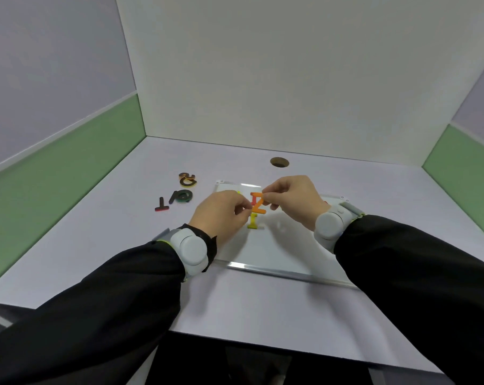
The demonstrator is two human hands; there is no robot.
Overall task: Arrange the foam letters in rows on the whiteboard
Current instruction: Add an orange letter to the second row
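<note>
Orange Z [258, 206] sits between both grips — left hand [221, 213] and right hand [293, 198] pinch it above the whiteboard [277, 245].

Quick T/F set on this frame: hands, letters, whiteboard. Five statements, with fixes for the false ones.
1. Both hands pinch the orange Z. True: left hand and right hand each hold an edge.
2. A yellow I lies on the whiteboard. True.
3. The red T is on the whiteboard. False: it lies on the desk, left of the board.
4. The left hand is empty. False: it pinches the Z.
5. The hole in the desk is beyond the board. True.
</note>
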